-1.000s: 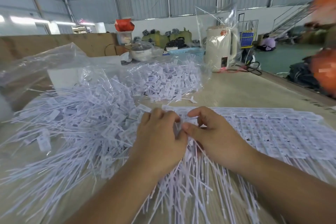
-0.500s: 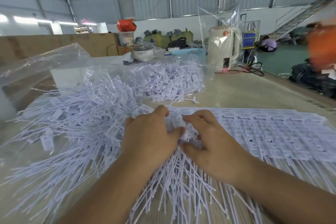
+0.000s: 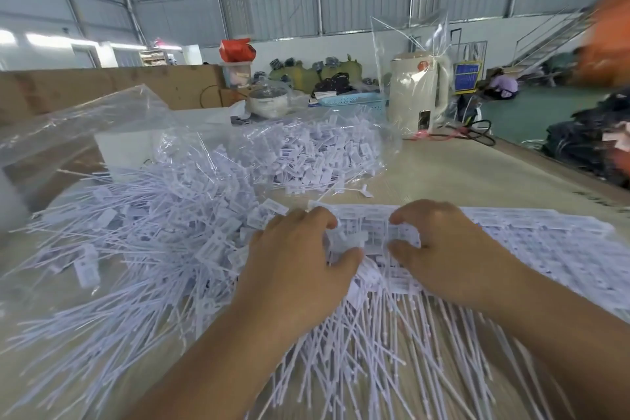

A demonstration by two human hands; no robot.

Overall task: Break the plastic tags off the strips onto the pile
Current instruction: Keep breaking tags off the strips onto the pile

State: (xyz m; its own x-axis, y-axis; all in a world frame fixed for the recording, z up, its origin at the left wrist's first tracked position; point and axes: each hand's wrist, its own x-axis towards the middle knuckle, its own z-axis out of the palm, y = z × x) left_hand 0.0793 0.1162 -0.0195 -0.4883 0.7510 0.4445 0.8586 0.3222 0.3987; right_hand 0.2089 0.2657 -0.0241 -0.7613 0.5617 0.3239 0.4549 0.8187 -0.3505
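a cream kettle (image 3: 417, 94) inside a clear bag and a small pot (image 3: 268, 102) stand far back on the table (image 3: 460, 177). an open clear bag (image 3: 300, 150) holds loose tags beyond the pile (image 3: 136, 232). left hand (image 3: 293, 266) and right hand (image 3: 450, 256) pinch one tag (image 3: 351, 238) with curled fingers at the strips (image 3: 545, 242).

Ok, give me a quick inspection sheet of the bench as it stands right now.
Surface: pale table, bare at the far right.
Job's things: joined strips lie flat on the right; loose tags pile on the left.
Clutter: bagged tags, cream kettle in a clear bag, blue basket, lidded pot.
Grippers: left hand pinches one tag; right hand grips the strips.
Cables: black cable by the kettle.
Surroundings: metal-walled hall, staircase, crouching person.
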